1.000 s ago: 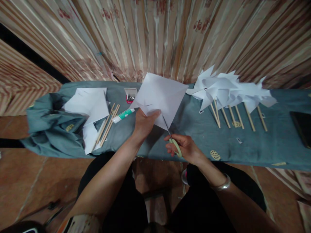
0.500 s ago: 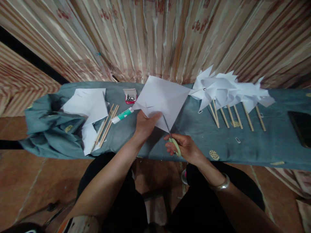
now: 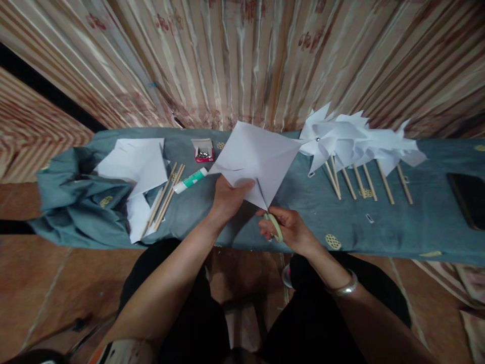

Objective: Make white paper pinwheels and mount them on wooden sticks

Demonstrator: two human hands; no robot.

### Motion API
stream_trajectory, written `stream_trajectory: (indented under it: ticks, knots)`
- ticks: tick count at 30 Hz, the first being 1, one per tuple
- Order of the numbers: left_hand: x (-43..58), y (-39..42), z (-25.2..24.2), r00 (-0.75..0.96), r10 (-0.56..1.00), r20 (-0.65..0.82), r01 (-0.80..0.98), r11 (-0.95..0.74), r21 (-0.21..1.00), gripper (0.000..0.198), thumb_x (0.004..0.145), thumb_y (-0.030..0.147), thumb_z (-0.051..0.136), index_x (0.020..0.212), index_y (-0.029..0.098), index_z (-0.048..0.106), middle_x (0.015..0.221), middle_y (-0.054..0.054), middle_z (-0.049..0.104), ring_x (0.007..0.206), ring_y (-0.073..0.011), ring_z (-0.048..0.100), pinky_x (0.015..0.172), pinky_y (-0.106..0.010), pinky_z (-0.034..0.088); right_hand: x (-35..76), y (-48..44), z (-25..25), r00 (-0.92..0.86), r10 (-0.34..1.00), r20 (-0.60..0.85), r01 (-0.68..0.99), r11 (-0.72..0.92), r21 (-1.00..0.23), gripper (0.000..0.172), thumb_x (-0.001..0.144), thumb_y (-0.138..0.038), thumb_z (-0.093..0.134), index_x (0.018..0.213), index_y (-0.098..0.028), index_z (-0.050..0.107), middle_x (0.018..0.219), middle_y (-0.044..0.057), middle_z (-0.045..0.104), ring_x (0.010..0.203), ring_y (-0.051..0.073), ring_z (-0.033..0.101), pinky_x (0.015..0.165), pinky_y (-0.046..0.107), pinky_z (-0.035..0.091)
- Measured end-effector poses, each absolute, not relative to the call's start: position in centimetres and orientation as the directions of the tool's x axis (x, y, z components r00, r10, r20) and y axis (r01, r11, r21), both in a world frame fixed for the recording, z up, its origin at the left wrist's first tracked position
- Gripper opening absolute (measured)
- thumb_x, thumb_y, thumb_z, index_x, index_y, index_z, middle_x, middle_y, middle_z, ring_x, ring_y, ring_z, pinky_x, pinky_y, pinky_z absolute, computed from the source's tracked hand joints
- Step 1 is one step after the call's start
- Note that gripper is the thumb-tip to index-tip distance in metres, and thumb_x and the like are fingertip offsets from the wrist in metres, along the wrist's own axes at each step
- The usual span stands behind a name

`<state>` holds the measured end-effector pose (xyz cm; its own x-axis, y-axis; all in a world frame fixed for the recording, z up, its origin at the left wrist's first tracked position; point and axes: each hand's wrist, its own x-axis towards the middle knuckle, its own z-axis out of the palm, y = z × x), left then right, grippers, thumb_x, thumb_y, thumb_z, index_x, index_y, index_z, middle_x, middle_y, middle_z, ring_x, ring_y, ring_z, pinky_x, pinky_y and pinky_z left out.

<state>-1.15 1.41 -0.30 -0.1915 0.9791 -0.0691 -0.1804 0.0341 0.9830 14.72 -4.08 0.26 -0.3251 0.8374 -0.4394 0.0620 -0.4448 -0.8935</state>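
A white square of paper [image 3: 261,151] is held up over the cloth, turned so one corner points toward me. My left hand [image 3: 230,197] pinches its near left edge, thumb on top and fingers hidden underneath. A slit shows in the paper near its left corner. My right hand [image 3: 286,227] grips scissors [image 3: 274,227] with pale green handles, fingers in the loops. One dark blade lies over the paper, running in from the near corner. The other blade is hidden below the sheet.
Left on the green cloth [image 3: 303,217] lie paper sheets [image 3: 146,156], wooden sticks [image 3: 164,202], a glue stick [image 3: 191,180] and a small box of metal pins [image 3: 203,152]. Several paper pinwheels [image 3: 352,139] on sticks and a dark phone [image 3: 468,199] lie right. A curtain [image 3: 242,65] hangs behind.
The paper has shifted slightly to the right, with my left hand moving along. The scissors' handles have moved a little to the right, and the blade still lies over the near corner.
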Motion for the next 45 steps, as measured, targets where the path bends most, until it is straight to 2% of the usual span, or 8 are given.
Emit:
stream_trajectory:
  ticks: [7,13,20,29,37,45]
  knots:
    - [-1.18,1.33,-0.30,-0.186,0.980,-0.066,-0.168,0.035,0.985,0.028,0.060,0.026,0.077,0.086,0.020,0.067,0.085,-0.003,0.072,0.076,-0.0197,0.066,0.072,-0.032,0.052,14.57,-4.05,0.24,-0.307,0.835,-0.457,0.029,-0.471,-0.882,0.048,0.055,-0.050,0.083,0.084,-0.015,0.066,0.055,-0.003,0.062,0.043,0.008,0.051,0.044,0.022,0.038]
    - [-1.18,1.32,-0.39,-0.198,0.978,-0.068,-0.155,0.037,0.987,0.024,0.060,0.025,0.077,0.083,0.020,0.068,0.084,-0.003,0.073,0.076,-0.0202,0.066,0.072,-0.032,0.053,14.51,-4.05,0.27,-0.300,0.832,-0.466,0.011,-0.485,-0.874,0.045,0.054,-0.047,0.084,0.081,-0.016,0.066,0.052,-0.003,0.062,0.042,0.008,0.050,0.042,0.022,0.037]
    - [-1.03,1.16,-0.71,-0.175,0.982,-0.072,-0.138,0.048,0.989,0.023,0.059,0.024,0.077,0.080,0.018,0.068,0.080,-0.003,0.071,0.070,-0.0188,0.063,0.067,-0.031,0.050,14.68,-3.91,0.21,-0.296,0.840,-0.456,0.023,-0.470,-0.882,0.051,0.052,-0.052,0.085,0.083,-0.014,0.068,0.054,-0.002,0.063,0.042,0.008,0.052,0.040,0.021,0.035]
    - [-1.15,0.98,-0.44,-0.165,0.983,-0.085,-0.167,0.057,0.984,0.018,0.061,0.021,0.076,0.077,0.020,0.067,0.078,-0.002,0.071,0.070,-0.0187,0.064,0.067,-0.031,0.050,14.58,-3.92,-0.28,-0.294,0.850,-0.438,0.004,-0.457,-0.890,0.047,0.055,-0.049,0.085,0.082,-0.014,0.068,0.052,-0.002,0.061,0.041,0.009,0.051,0.041,0.023,0.037]
    - [-1.03,0.78,-0.30,-0.170,0.983,-0.065,-0.136,0.042,0.990,0.018,0.058,0.023,0.076,0.073,0.020,0.067,0.074,-0.002,0.069,0.067,-0.0181,0.060,0.064,-0.031,0.049,14.77,-3.82,-0.13,-0.308,0.858,-0.411,0.043,-0.419,-0.907,0.041,0.057,-0.049,0.083,0.072,-0.016,0.064,0.056,-0.001,0.063,0.043,0.009,0.053,0.041,0.022,0.037]
    - [-1.00,0.77,-0.10,-0.181,0.980,-0.082,-0.119,0.061,0.991,0.021,0.058,0.022,0.075,0.077,0.018,0.067,0.077,-0.003,0.070,0.069,-0.0185,0.062,0.066,-0.031,0.050,14.42,-3.79,0.02,-0.283,0.851,-0.443,0.010,-0.459,-0.888,0.043,0.053,-0.047,0.086,0.076,-0.016,0.066,0.052,-0.003,0.061,0.041,0.009,0.051,0.041,0.023,0.038]
